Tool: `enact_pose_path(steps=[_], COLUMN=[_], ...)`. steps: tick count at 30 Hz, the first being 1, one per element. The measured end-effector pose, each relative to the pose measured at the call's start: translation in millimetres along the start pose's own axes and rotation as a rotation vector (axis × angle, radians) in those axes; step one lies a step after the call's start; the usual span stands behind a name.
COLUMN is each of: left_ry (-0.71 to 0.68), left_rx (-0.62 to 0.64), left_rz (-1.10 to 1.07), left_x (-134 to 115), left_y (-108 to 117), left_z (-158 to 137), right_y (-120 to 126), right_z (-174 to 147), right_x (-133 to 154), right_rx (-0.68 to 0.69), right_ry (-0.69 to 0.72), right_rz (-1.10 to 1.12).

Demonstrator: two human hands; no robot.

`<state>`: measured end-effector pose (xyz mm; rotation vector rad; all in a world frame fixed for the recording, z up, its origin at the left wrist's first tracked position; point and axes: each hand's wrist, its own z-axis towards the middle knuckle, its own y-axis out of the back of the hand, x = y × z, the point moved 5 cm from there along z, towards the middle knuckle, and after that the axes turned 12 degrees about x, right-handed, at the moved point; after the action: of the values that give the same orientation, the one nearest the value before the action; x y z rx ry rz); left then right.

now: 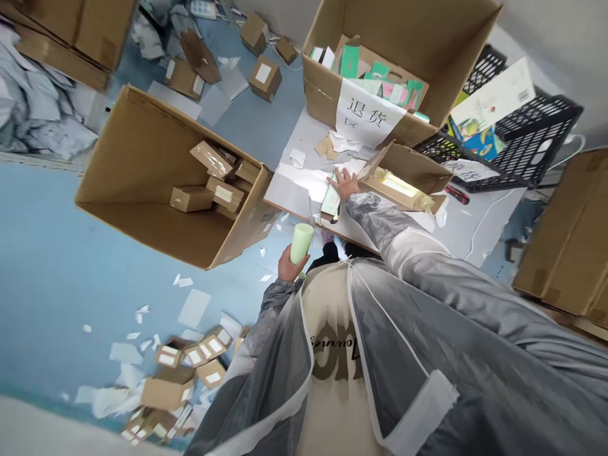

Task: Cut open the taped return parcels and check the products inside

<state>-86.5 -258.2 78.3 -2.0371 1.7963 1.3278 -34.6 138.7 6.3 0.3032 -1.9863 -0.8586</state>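
My left hand (287, 265) is wrapped round a pale green cup-shaped container (302, 240) beside the table's front edge. Its wide end faces up towards me. Over the table, my right hand (346, 183) has its fingers spread. Those fingers touch the far end of a small pale green and white box (331, 201), which lies near the front edge. Just right of that hand is an opened cardboard box (427, 168), and inside it lies a tape-wrapped brown parcel (401, 189).
A big carton (323, 95) with green and pink boxes stands at the table's back, beside a black crate (546, 145). Left of the table is an open carton (137, 158) holding small parcels. Small boxes (166, 389) and paper scraps litter the blue floor. A red-and-black tool (457, 194) lies right.
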Motion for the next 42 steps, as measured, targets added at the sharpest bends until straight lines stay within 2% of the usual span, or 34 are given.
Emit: enact_pose_path(steps=[4, 7, 9, 12, 16, 20, 23, 28, 33, 38, 42], left_ry=[0.089, 0.087, 0.026, -0.133, -0.428, -0.635, -0.747, -0.913, -1.02, -1.209, -1.26], left_rx=[-0.038, -0.065, -0.062, -0.031, 0.044, 0.31, 0.401, 0.282, 0.21, 0.237, 0.283], left_rz=[0.063, 0.081, 0.065, 0.026, 0.019, 0.082, 0.207, 0.459, 0.652, 0.819, 0.913], left_x=[-9, -19, -29, -52, -103, -162, -206, -272, -324, -371, -405], left_y=[13, 25, 34, 46, 51, 34, 20, -7, -31, -41, -52], left_z=[-8, -8, -5, 7, 22, 19, 7, -14, -37, -73, -99], right_y=[-2, 8, 16, 22, 26, 33, 42, 53, 63, 75, 76], right_z=[5, -14, -43, -104, -196, -261, -290, -323, -353, -374, -379], right_x=[-18, -16, -12, -6, -13, -29, -46, -71, -91, -106, -114], right_rx=[0.026, 0.016, 0.002, -0.056, -0.222, -0.339, -0.419, -0.509, -0.588, -0.644, -0.641], right_ry=[-0.019, 0.034, 0.028, 0.021, -0.085, -0.192, -0.244, -0.257, -0.279, -0.225, -0.147], right_rz=[0.043, 0.091, 0.136, 0.253, 0.455, 0.559, 0.589, 0.591, 0.584, 0.591, 0.715])
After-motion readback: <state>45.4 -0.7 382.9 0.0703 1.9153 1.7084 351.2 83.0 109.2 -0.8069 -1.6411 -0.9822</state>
